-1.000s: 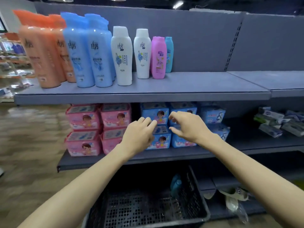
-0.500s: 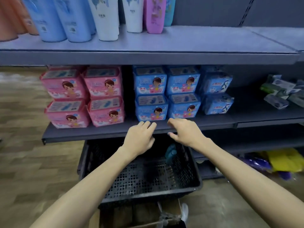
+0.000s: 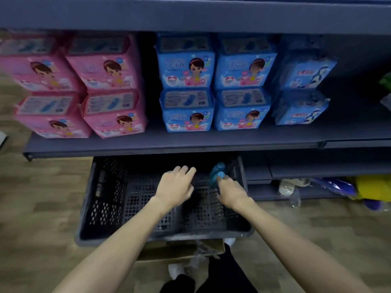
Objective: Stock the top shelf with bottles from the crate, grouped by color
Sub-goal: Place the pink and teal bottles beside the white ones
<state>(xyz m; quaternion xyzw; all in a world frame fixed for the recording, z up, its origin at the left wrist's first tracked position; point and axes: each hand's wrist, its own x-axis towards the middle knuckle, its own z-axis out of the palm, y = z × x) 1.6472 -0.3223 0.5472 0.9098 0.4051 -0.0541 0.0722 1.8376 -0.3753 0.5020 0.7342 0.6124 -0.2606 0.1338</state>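
A black plastic crate [image 3: 101, 208] stands on the floor under the lower shelf. One teal bottle [image 3: 216, 171] stands in its far right corner. My right hand [image 3: 231, 192] is down inside the crate with its fingers curled round the bottle's lower part. My left hand [image 3: 174, 188] hovers over the crate's middle, fingers relaxed and holding nothing. Only the front edge of the top shelf [image 3: 190, 16] shows along the upper border; the bottles on it are out of view.
The middle shelf [image 3: 169, 144] holds stacked pink packs [image 3: 105, 85] on the left and blue packs [image 3: 187, 83] in the centre and right. A cardboard box [image 3: 179, 250] sits below the crate's near rim. Loose bags [image 3: 372, 187] lie at the lower right.
The view has dropped from the top shelf's bottles to the crate. Both hands went down into it, and my right hand has closed round the teal bottle.
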